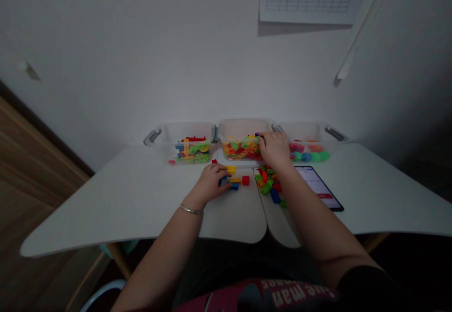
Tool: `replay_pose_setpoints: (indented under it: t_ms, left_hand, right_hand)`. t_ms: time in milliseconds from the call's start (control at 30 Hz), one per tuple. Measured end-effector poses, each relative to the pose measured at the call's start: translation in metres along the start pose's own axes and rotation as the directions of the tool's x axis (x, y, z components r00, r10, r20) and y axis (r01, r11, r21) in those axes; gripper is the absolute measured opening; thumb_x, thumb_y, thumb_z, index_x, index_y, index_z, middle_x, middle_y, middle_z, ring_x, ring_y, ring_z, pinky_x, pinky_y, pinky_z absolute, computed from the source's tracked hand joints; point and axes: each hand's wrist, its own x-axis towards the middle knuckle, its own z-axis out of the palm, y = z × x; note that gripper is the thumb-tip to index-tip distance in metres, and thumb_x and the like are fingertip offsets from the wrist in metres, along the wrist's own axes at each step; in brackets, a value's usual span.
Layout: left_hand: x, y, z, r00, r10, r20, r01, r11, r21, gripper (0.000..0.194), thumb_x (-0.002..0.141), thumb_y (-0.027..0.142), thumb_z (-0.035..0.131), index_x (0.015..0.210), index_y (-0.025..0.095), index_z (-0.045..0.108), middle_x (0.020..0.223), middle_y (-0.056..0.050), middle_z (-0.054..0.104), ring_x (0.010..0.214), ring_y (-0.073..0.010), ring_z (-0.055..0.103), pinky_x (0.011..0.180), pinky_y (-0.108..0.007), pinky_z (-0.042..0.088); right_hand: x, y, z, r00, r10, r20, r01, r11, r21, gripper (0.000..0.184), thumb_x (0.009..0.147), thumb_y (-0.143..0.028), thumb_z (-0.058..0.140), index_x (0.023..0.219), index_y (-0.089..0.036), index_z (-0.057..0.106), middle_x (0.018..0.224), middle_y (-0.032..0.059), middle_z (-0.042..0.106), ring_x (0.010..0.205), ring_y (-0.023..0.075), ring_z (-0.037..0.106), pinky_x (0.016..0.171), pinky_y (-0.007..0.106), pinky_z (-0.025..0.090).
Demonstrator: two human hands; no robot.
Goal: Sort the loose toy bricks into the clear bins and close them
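Observation:
My left hand point(210, 183) rests low over the white table, its thumb and fingers curved around a blue toy brick point(223, 180). Close by lie a yellow brick point(230, 169), a red brick point(246, 180) and another blue brick point(234, 186). My right hand point(275, 149) is at the right end of the middle clear bin point(243, 126), fingertips bent over its toy bricks point(242, 149). Whatever those fingers hold is hidden. Beneath my right wrist sits a pile of mixed bricks point(267, 182), partly covered by the forearm.
A left clear bin point(189, 128) holds colourful toy pieces; a right one point(307, 130) holds round green, blue and orange pieces. A phone or tablet point(323, 192) lies right of my forearm. The white table point(151, 203) has a notch at its front edge, and a wall stands behind.

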Motion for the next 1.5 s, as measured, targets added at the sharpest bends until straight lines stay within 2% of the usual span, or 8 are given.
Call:
replay_pose_setpoints:
  t_ms: [167, 433, 567, 700, 867, 1067, 1267, 1500]
  left_hand:
    - [0.0, 0.0, 0.001, 1.0, 0.009, -0.005, -0.009, 1.0, 0.01, 0.025, 0.084, 0.033, 0.069, 0.108, 0.023, 0.072, 0.119, -0.009, 0.065, 0.117, -0.0267, 0.055, 0.108, -0.048, 0.041]
    - [-0.001, -0.004, 0.004, 0.998, 0.045, -0.034, -0.045, 0.999, 0.01, 0.024, 0.086, 0.032, 0.067, 0.108, 0.02, 0.071, 0.118, -0.01, 0.065, 0.115, -0.0268, 0.056, 0.107, -0.048, 0.043]
    - [-0.001, -0.004, 0.005, 0.998, 0.04, -0.039, -0.039, 0.999, 0.008, 0.032, 0.082, 0.034, 0.072, 0.111, 0.02, 0.071, 0.12, -0.011, 0.065, 0.117, -0.0284, 0.055, 0.108, -0.049, 0.041]
    - [-0.001, -0.002, 0.004, 0.998, 0.048, -0.032, -0.047, 0.999, 0.021, 0.036, 0.078, 0.035, 0.077, 0.11, 0.021, 0.071, 0.121, -0.011, 0.065, 0.12, -0.0298, 0.053, 0.111, -0.051, 0.038]
    - [-0.001, -0.001, 0.003, 0.998, 0.063, -0.022, -0.062, 0.998, 0.026, 0.033, 0.079, 0.032, 0.076, 0.109, 0.021, 0.071, 0.122, -0.011, 0.065, 0.12, -0.0292, 0.054, 0.112, -0.052, 0.038]
    - [-0.001, -0.002, 0.004, 0.998, 0.057, -0.022, -0.057, 0.998, 0.029, 0.032, 0.079, 0.031, 0.076, 0.108, 0.02, 0.072, 0.122, -0.012, 0.064, 0.12, -0.0291, 0.054, 0.111, -0.052, 0.039]
    - [-0.001, -0.003, 0.004, 0.998, 0.053, -0.021, -0.053, 0.998, 0.026, 0.031, 0.079, 0.032, 0.076, 0.107, 0.021, 0.071, 0.122, -0.01, 0.064, 0.119, -0.0293, 0.052, 0.108, -0.052, 0.041]
    - [-0.001, -0.005, 0.006, 0.997, 0.062, -0.035, -0.06, 0.998, 0.029, 0.03, 0.079, 0.032, 0.076, 0.106, 0.021, 0.071, 0.121, -0.01, 0.064, 0.118, -0.0294, 0.052, 0.107, -0.051, 0.042]
  right_hand:
    - [-0.002, 0.0, 0.002, 0.999, 0.032, -0.016, -0.031, 0.999, 0.029, 0.039, 0.096, -0.033, 0.04, 0.111, -0.008, 0.066, 0.123, 0.0198, 0.066, 0.116, 0.0309, 0.058, 0.114, 0.053, 0.026]
    - [0.001, 0.001, 0.004, 0.997, 0.069, -0.035, -0.063, 0.986, 0.155, 0.041, 0.098, -0.039, 0.038, 0.115, -0.012, 0.063, 0.112, 0.0174, 0.07, 0.113, 0.03, 0.059, 0.115, 0.057, 0.024]
    - [-0.005, -0.005, -0.002, 0.986, 0.069, -0.154, -0.012, 0.939, 0.342, 0.035, 0.095, -0.036, 0.042, 0.117, -0.015, 0.06, 0.117, 0.016, 0.068, 0.113, 0.0293, 0.059, 0.107, 0.053, 0.037]
    - [-0.025, -0.023, -0.008, 0.961, -0.035, -0.274, 0.165, 0.869, 0.467, 0.02, 0.092, -0.025, 0.045, 0.097, -0.021, 0.063, 0.102, 0.0098, 0.071, 0.102, 0.0244, 0.063, 0.096, 0.043, 0.047]
    - [-0.055, -0.04, 0.002, 0.966, -0.259, 0.017, 0.212, 0.825, 0.524, 0.013, 0.089, -0.019, 0.052, 0.089, -0.021, 0.065, 0.101, 0.0088, 0.07, 0.101, 0.0224, 0.063, 0.094, 0.04, 0.049]
    - [-0.075, -0.037, 0.013, 0.902, -0.261, 0.345, 0.094, 0.897, 0.433, 0.03, 0.082, -0.014, 0.06, 0.111, -0.015, 0.062, 0.113, 0.0124, 0.067, 0.109, 0.0247, 0.06, 0.098, 0.04, 0.048]
    - [-0.078, -0.035, 0.011, 0.866, -0.218, 0.45, 0.01, 0.907, 0.421, 0.029, 0.088, -0.013, 0.054, 0.115, -0.015, 0.063, 0.117, 0.0125, 0.067, 0.112, 0.0228, 0.061, 0.101, 0.039, 0.046]
    - [-0.077, -0.036, 0.018, 0.895, -0.177, 0.409, -0.054, 0.868, 0.493, 0.03, 0.086, -0.002, 0.049, 0.102, -0.018, 0.069, 0.109, 0.0082, 0.069, 0.105, 0.0181, 0.064, 0.097, 0.035, 0.048]
